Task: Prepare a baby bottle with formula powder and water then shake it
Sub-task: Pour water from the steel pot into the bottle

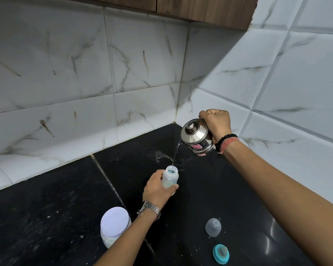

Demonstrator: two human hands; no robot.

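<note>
My left hand (156,190) grips a clear baby bottle (170,176) that stands upright and uncapped on the black counter (200,198). My right hand (216,122) holds a steel kettle (196,136) by its handle, tilted to the left above the bottle. A thin stream of water (175,153) runs from the spout into the bottle's mouth. A formula jar with a white lid (114,224) stands near my left forearm. The clear bottle cap (213,227) and the teal nipple ring (221,254) lie on the counter at the lower right.
Marble-look tiled walls (85,73) meet in a corner behind the kettle. A wooden cabinet (200,8) hangs above. Spilled water (161,155) wets the counter behind the bottle.
</note>
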